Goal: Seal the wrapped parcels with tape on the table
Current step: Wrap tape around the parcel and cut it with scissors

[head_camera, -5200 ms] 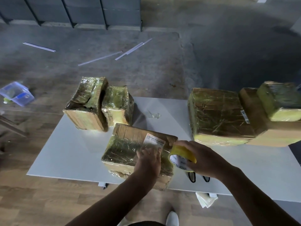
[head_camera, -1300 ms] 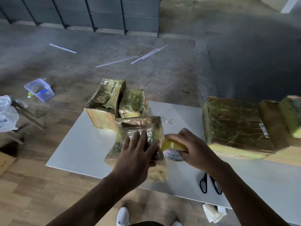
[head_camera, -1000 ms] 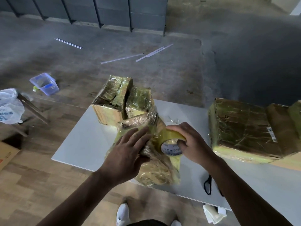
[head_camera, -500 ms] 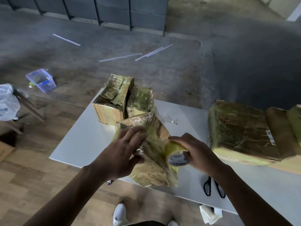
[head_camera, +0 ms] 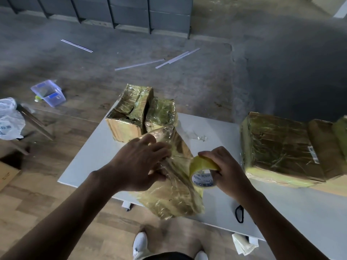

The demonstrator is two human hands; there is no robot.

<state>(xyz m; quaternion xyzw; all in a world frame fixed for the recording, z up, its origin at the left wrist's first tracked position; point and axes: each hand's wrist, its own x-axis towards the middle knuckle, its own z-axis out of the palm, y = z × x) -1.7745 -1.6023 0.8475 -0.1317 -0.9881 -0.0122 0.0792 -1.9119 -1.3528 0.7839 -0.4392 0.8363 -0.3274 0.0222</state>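
L hand (head_camera: 139,162) grips parcel (head_camera: 174,194): fingers spread over top, thumb on near face. It tilts the parcel over the near edge of surface (head_camera: 90,162), prob. so tape can pass round. R hand (head_camera: 225,169) pinches tape roll (head_camera: 202,171) against the parcel's right side.

Count:
- Parcels: 6 in view, i.e. 1 held, far-left pair (head_camera: 129,111), right group (head_camera: 277,147) of 3 (cut by frame edge).
- Roll: 1.
- Scissors (head_camera: 239,213): 1.

Top face of the parcel (head_camera: 174,199) hidden under the left hand (head_camera: 139,164), far rim of the tape roll (head_camera: 201,164) inside the right hand (head_camera: 227,166), scissors (head_camera: 239,214) half behind the right forearm, end parcels (head_camera: 326,147) at the right edge of the tabletop (head_camera: 90,158) cut off by the picture's edge, label (head_camera: 314,155) beside them too small to read.
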